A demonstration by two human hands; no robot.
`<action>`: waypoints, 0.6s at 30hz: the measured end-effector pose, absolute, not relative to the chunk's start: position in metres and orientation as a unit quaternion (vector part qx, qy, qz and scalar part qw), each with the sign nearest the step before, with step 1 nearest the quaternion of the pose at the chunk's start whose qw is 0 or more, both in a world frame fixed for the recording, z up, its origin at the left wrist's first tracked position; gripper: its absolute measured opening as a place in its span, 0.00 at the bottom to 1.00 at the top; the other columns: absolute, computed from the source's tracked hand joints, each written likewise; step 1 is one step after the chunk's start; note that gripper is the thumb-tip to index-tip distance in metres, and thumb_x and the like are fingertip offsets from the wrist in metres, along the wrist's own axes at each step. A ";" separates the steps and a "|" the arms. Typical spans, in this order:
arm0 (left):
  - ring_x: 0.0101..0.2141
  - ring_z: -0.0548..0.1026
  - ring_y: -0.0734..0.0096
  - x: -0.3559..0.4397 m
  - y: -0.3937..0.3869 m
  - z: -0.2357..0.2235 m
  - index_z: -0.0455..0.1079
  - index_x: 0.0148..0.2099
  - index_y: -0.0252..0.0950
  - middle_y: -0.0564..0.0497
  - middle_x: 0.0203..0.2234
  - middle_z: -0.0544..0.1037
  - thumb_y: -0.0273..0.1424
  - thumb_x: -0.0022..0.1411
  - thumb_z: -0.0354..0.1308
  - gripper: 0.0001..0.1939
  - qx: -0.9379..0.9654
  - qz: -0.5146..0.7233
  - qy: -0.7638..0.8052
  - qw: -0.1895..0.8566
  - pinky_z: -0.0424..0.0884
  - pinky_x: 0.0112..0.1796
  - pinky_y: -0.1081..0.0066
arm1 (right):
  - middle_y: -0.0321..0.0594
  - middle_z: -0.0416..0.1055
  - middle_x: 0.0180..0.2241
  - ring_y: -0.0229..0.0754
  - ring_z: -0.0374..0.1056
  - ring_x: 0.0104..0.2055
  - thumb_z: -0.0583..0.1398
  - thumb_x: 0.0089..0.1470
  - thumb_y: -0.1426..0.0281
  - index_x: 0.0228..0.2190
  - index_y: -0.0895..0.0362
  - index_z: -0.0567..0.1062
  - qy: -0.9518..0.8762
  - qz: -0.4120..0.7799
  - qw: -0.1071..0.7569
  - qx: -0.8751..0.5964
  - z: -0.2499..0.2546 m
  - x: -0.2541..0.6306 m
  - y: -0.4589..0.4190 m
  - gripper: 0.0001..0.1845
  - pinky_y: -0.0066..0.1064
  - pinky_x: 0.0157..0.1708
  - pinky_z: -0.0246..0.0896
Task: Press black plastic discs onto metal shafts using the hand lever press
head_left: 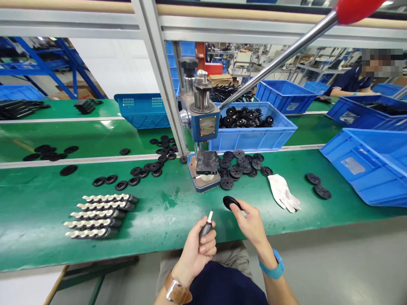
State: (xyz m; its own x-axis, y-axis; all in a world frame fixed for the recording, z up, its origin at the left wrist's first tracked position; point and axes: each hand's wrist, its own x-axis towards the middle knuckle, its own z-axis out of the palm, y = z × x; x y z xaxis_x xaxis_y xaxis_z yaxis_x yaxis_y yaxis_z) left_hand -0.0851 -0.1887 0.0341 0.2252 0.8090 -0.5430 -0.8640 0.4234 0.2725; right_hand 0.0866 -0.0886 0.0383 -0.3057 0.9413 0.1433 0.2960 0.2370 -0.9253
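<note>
My left hand [199, 248] is closed round a dark grey handle-like part [206, 230] with a short cream-white peg sticking up from its end. A thin black disc [229, 202] is pinched between the thumb and fingers of my right hand [249, 222], just above the green bench. The two parts are apart. Ahead of both hands stands a hand press [203, 123] with a dark square plate [206, 162] over its base. Several black discs [235, 171] lie in a heap at its right. Left of me, rows of black parts with cream pegs [95, 216] lie side by side.
A red-knobbed press lever [282, 57] slants up rightward. A blue bin [254, 137] of black parts sits behind the press; another blue bin [372, 165] is at right. A white glove [282, 194] and loose discs [121, 185] lie around. A co-worker [352, 78] sits far right.
</note>
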 end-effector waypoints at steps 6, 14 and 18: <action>0.13 0.45 0.87 -0.078 -0.192 0.039 0.71 0.37 0.35 0.67 0.13 0.54 0.46 0.53 0.74 0.23 0.006 0.522 0.330 0.786 0.42 0.17 0.78 | 0.47 0.83 0.44 0.50 0.80 0.40 0.58 0.66 0.48 0.50 0.56 0.82 -0.612 0.566 0.369 -0.411 0.034 0.069 -0.102 0.27 0.38 0.39 0.78; 0.13 0.44 0.87 -0.078 -0.193 0.041 0.71 0.37 0.34 0.67 0.13 0.54 0.50 0.55 0.72 0.24 0.056 0.540 0.392 0.742 0.41 0.17 0.78 | 0.45 0.78 0.56 0.52 0.75 0.59 0.56 0.70 0.54 0.57 0.51 0.79 -0.652 0.550 0.388 -0.350 0.032 0.062 -0.120 0.23 0.44 0.60 0.70; 0.14 0.44 0.87 -0.082 -0.196 0.041 0.71 0.37 0.34 0.67 0.14 0.54 0.51 0.57 0.70 0.24 0.087 0.543 0.410 0.728 0.41 0.18 0.78 | 0.43 0.76 0.60 0.51 0.73 0.61 0.57 0.71 0.58 0.60 0.46 0.77 -0.706 0.506 0.402 -0.290 0.030 0.069 -0.119 0.21 0.45 0.63 0.68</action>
